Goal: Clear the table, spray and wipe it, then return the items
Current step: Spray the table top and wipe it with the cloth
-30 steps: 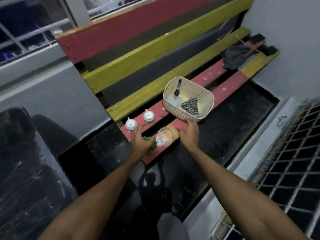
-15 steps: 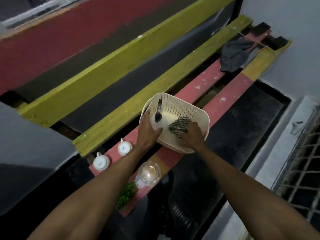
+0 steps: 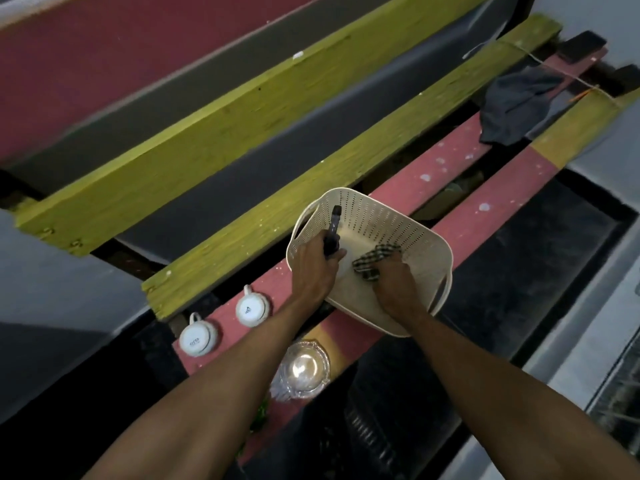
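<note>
Basket (image 3: pixel 381 216) on the red planks (image 3: pixel 485 209), near rim at the front edge (bare plank runs toward two o'clock). Inside it, left hand (image 3: pixel 311 271) wraps the spray bottle (image 3: pixel 335 218); right hand (image 3: pixel 394 289) pinches the checked cloth (image 3: pixel 375 258).

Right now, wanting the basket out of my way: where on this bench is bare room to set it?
Bare: both red slats between the basket and the dark cloth, and the yellow slat behind. Crowded: the near end, with two cups, glass bowl and greens.
</note>
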Demonstrator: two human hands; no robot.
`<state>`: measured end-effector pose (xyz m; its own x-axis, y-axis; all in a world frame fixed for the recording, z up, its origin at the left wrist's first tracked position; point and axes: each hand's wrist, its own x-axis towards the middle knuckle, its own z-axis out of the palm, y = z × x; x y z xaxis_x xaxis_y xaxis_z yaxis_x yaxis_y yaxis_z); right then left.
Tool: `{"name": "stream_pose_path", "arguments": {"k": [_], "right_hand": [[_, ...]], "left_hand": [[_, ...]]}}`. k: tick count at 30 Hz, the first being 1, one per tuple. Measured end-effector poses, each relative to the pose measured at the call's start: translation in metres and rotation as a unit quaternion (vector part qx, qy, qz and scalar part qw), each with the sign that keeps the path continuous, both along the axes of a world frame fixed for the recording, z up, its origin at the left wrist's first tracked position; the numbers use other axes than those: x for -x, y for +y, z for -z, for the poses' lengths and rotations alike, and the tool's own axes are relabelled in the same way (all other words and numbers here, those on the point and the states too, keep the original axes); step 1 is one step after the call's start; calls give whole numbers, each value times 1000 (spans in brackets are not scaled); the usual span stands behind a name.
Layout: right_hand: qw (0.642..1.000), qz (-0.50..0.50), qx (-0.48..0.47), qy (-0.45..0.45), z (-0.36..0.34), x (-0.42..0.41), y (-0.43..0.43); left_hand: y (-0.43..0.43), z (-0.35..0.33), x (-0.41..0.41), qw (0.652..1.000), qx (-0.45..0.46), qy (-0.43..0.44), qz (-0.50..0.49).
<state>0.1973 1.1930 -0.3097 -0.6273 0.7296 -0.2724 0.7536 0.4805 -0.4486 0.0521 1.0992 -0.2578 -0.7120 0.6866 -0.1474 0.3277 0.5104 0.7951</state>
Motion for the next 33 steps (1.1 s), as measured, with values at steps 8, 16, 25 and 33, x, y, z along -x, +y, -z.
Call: {"name": "stream_pose_path", "arguments": {"k": [8,16,25,33], "right_hand": [[984,109,-46,131,-100,2,-22],[977,76,-31,197,-232,39,-143],[970,-49,14,236,-318,123,-395],[958,-143,38,247,-333,181,-608]], "left_hand": [[-48,-86,2,984,-179,14,-12],[-197,-219,-3,952,-291,-32,-86],[-496,-286,36,892,-320,9,-320],[-730,-288,85,855,-311,-24,-415]]}}
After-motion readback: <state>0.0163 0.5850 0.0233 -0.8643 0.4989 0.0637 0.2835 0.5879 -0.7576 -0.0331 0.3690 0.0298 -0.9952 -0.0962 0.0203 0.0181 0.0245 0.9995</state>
